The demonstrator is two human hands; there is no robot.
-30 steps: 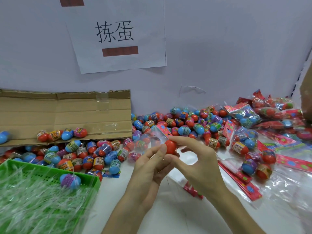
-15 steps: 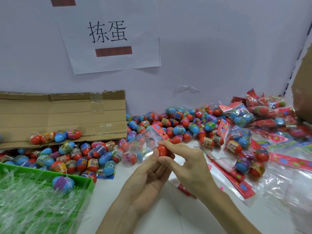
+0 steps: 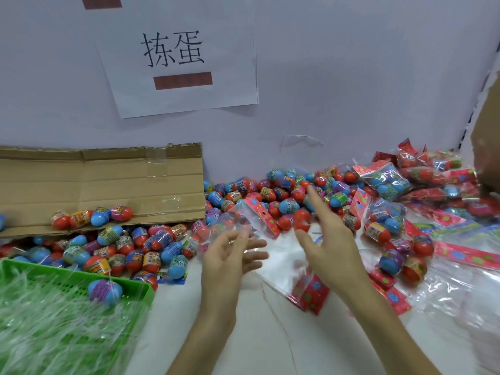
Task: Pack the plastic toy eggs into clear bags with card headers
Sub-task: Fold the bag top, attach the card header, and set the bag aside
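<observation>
**Both hands loose by the egg pile**

My left hand (image 3: 230, 255) was slack, its fingers spread and blurred, just under a clear bag (image 3: 238, 223) with a pink card header (image 3: 261, 215). A few eggs showed inside the bag, and I could not tell whether my fingers touched it. My right hand (image 3: 328, 239) was released too, fingers straight and holding nothing, stretched over the loose toy eggs (image 3: 284, 190) heaped against the wall. Filled bags (image 3: 387, 180) lay piled to the right, and a green basket (image 3: 135, 282) sat at my left on the white table (image 3: 257, 334).
</observation>
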